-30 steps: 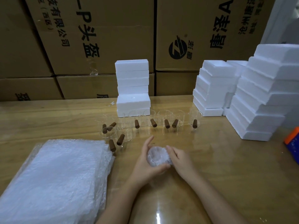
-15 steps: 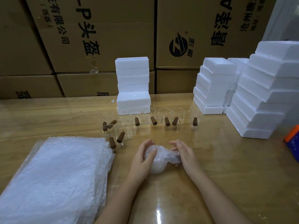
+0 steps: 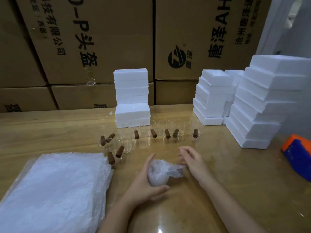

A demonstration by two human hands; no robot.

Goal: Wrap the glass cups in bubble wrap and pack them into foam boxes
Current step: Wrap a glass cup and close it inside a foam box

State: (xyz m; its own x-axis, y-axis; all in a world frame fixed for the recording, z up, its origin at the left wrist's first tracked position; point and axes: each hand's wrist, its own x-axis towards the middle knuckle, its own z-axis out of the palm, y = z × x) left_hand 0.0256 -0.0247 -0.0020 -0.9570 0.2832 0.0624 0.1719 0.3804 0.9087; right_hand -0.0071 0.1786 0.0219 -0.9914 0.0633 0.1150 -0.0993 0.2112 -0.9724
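Printed txt on cardboard cartons, rear
Left carton [image 3: 101, 39]: "-P头盔", "技有限公司"; right carton [image 3: 202, 27]: "唐泽AH" w/ round logo [image 3: 177, 56]; small print prob. illegible.

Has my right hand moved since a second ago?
Yes. The right hand has shifted right and farther out, toward the rightmost glass cup in the row, leaving the bubble-wrapped cup in the left hand.

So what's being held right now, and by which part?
The left hand holds the bubble-wrapped cup round its rounded body; the right hand holds nothing.
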